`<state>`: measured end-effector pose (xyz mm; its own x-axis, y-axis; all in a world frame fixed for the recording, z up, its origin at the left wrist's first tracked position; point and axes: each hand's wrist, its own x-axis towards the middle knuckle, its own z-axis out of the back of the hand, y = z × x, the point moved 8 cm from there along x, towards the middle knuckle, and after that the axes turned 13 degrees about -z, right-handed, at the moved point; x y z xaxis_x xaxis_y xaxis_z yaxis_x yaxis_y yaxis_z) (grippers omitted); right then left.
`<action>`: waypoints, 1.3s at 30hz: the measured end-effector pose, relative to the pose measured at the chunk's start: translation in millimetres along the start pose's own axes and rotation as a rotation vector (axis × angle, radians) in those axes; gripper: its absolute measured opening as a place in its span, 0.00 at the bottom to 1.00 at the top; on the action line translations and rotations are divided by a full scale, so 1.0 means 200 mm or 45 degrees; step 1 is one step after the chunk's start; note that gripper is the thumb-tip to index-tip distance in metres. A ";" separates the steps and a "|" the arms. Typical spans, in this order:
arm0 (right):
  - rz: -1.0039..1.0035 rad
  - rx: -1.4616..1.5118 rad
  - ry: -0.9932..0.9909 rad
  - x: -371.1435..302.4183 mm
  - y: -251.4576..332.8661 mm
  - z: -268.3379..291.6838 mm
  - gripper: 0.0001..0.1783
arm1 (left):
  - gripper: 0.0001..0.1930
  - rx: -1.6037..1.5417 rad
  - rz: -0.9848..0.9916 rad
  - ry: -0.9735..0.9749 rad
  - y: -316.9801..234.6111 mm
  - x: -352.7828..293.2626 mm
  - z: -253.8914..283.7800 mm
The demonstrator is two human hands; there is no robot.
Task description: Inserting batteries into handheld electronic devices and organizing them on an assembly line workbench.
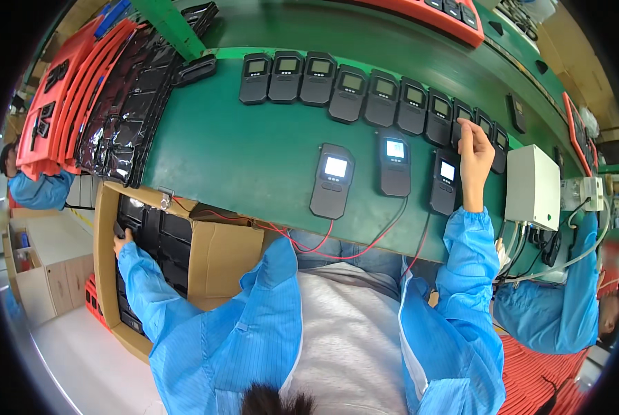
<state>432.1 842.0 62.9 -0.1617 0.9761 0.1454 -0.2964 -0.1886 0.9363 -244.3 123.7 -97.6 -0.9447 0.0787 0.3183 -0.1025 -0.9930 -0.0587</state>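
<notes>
My right hand (pixel 477 158) is over the right part of a row of black handheld meters (pixel 351 93). Its thumb and index finger pinch at the top of one meter (pixel 462 114), partly hidden by the fingers. In front of the row lie three meters with lit screens: one on the left (pixel 332 181), one in the middle (pixel 394 166) and one beside my right wrist (pixel 444 181). Each has a cable running toward the bench's front edge. At the left, my left hand (pixel 123 243) reaches into a cardboard box (pixel 226 259), closed around a small dark thing at the black tray (pixel 174 235).
Black plastic trays (pixel 126 104) and red trays (pixel 67 90) are stacked at the back left of the green bench (pixel 240 159). A white control box (pixel 533 187) with cables stands at the right. Red wires (pixel 309 250) hang over the front edge. Co-workers in blue sleeves (pixel 551 311) are on both sides.
</notes>
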 end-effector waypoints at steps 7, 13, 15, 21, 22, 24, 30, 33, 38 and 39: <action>-0.054 0.035 0.034 0.02 -0.04 -0.01 0.12 | 0.49 0.214 0.045 0.309 0.13 0.08 -0.15; -0.051 0.125 0.029 0.02 -0.07 -0.04 0.12 | 0.43 -0.046 0.095 0.277 0.24 0.23 -0.26; -0.031 0.165 0.032 0.04 -0.10 -0.05 0.13 | 0.39 -0.134 0.050 0.197 0.28 0.25 -0.26; -0.049 0.104 0.002 0.02 -0.06 -0.01 0.13 | 0.45 -0.489 -0.002 -0.060 0.29 0.13 -0.07; -0.037 0.118 0.022 0.03 -0.06 -0.02 0.13 | 0.47 -0.521 0.094 -0.096 0.37 0.09 -0.03; -0.025 0.130 0.052 0.03 -0.06 -0.02 0.13 | 0.49 -0.547 0.199 -0.131 0.43 0.03 0.01; -0.064 0.096 0.048 0.02 -0.08 -0.03 0.12 | 0.45 0.025 0.274 0.114 0.24 -0.16 0.04; -0.059 0.074 0.047 0.03 -0.08 -0.02 0.12 | 0.43 -0.041 0.438 0.159 0.26 -0.22 0.07; -0.060 0.061 0.044 0.03 -0.09 -0.03 0.12 | 0.34 -0.703 0.612 0.421 0.26 -0.27 0.02; -0.051 0.075 0.043 0.03 -0.09 -0.03 0.12 | 0.32 -0.836 0.642 0.473 0.26 -0.28 0.01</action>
<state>430.6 850.5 45.6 -0.1827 0.9783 0.0979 -0.2475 -0.1421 0.9584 -195.8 67.7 -117.6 -0.9535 -0.2158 -0.2103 0.3013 -0.6764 -0.6721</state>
